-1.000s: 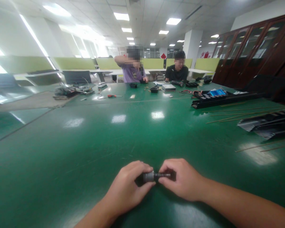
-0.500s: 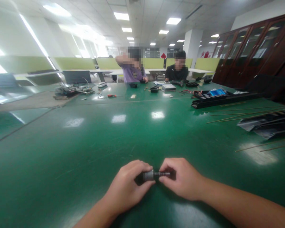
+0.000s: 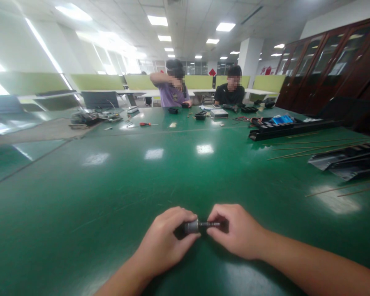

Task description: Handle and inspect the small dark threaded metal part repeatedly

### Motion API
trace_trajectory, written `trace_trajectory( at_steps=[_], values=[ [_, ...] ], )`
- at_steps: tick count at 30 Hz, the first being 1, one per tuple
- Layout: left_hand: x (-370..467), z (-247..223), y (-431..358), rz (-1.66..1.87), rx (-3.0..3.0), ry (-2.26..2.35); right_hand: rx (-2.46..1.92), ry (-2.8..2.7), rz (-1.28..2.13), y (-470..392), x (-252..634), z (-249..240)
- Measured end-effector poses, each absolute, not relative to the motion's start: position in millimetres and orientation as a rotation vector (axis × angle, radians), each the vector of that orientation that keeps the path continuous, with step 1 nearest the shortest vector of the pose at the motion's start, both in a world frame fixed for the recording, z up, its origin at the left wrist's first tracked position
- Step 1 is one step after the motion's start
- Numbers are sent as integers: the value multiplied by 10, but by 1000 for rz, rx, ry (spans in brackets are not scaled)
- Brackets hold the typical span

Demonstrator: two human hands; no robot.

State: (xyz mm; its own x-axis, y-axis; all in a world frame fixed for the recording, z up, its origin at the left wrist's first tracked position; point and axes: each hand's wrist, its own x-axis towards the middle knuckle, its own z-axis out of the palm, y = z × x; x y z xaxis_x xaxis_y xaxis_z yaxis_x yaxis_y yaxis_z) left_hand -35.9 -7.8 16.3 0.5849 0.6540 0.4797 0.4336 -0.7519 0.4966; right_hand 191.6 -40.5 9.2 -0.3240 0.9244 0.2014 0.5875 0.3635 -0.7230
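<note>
One metal part is between my hands, over the green table. I judge it stiff, small but rather dense, maybe slippery, so its thick end is best to hold, not the thin shaft. My left hand curls around the thick end. My right hand bends its fingers near the shaft; whether they pinch it, I cannot tell.

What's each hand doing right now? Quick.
Left hand: closed around the motor.
Right hand: fingers at the motor's shaft; firm grip or light touch, can't tell.
</note>
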Motion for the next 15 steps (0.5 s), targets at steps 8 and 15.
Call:
trace_trajectory(
  at_steps=[8,15],
  values=[
    [-373,159,-69,973,2498,883,-1306,-2023,737,-403,1924,104],
    [-387,159,-67,949,2495,900,-1309,-2024,731,-401,1922,103]
  ],
)
